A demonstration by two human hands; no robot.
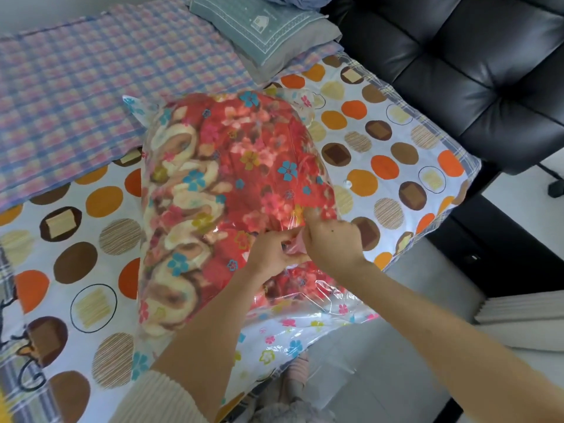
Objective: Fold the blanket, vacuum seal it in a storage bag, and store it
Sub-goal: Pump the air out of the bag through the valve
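Left hand [271,251] and right hand [331,239], grip pinched on storage bag [308,325] around blanket [244,154]; pillow [265,29], sofa [457,71] beyond.

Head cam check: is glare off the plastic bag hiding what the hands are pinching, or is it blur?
Head view: glare streaks lie on the clear flower-printed plastic bag below the hands, not over them; head view is soft, so the small pink piece pinched by left hand and right hand is unreadable; wide-angle bending curves the dotted bedsheet edge.
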